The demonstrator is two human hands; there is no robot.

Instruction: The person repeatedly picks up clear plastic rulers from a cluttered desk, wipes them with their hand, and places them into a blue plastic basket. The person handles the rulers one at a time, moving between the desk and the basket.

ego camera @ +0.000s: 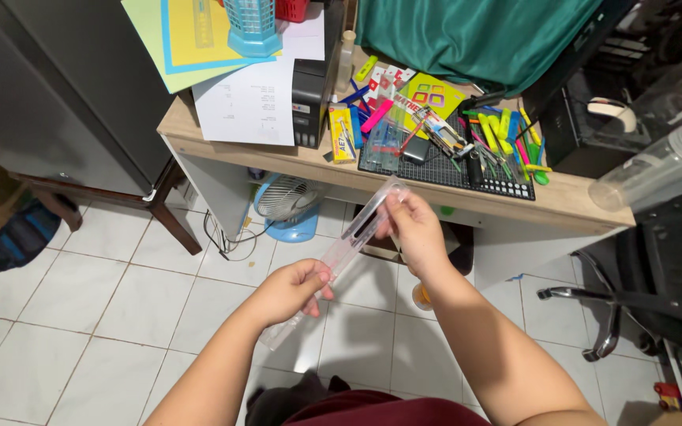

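White floor tiles (120, 292) spread under a wooden desk (570, 201), where a dark cutting mat (444, 170) lies buried in pens and markers (507, 138) of yellow, green and pink. Sheets of paper (242, 102) hang over the desk's left end, topped by yellow and green card (175, 39) and a blue lattice basket (252, 24) (its contents cannot be made out). A green cloth (475, 31) is heaped at the back, a small fan (286, 201) stands below on the floor, and a black office chair (657, 276) sits to the right.

Held above the floor in front of the desk is a clear plastic ruler (345, 252), slanting up to the right. The left hand (294, 288) is closed around its lower part; the right hand (412, 233) pinches its upper end between fingers and thumb.
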